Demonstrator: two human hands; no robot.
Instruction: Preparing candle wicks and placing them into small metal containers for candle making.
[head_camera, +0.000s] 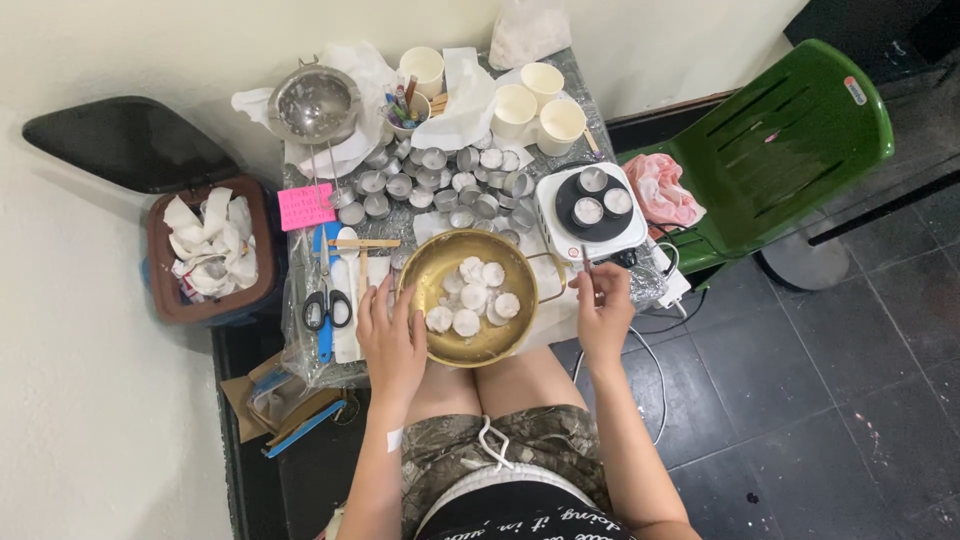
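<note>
Head view: left hand, fingers extended, rests against brass bowl rim; right hand, right of bowl, pinches thin metal tool.

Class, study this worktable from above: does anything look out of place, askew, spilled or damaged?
Nothing looks spilled or broken. Two things stand out: the small metal cups lie in a loose heap, several tipped on their sides, and the bin beside the table is heaped with crumpled white paper. The brass bowl juts past the table edge, steadied by the left hand.
</note>
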